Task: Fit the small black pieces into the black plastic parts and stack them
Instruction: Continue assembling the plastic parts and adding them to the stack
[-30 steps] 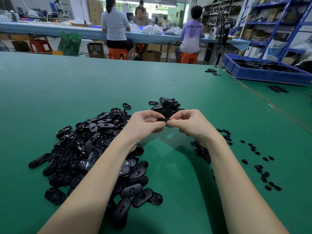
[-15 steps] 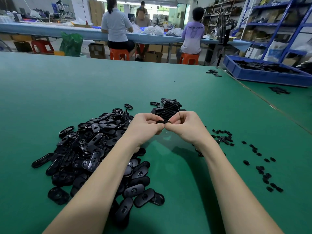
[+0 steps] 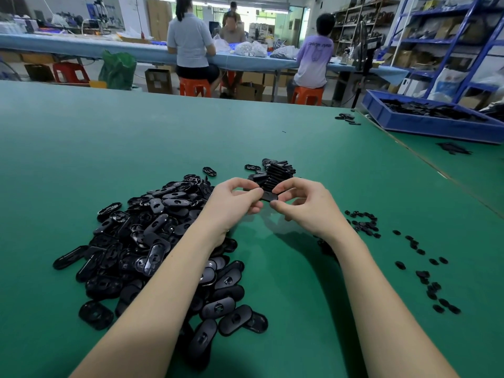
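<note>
Loose parts (image 3: 152, 241): heaped on the green table (image 3: 81, 148), left of and below the left grip.
Left hand (image 3: 231, 205): grip narrow, pinching the black part's (image 3: 268, 196) left end.
Right hand (image 3: 305, 207): grip narrow, pinching its right end.
Stack (image 3: 275, 173): just beyond both grips.
Small pieces (image 3: 425, 274): scattered right of the right grip.

Two bare forearms reach in over the green table (image 3: 81, 159), with no sleeve showing on either up to the picture's lower edge. The left hand (image 3: 231, 205) and right hand (image 3: 308, 208) wear no gloves, rings or watch.
</note>
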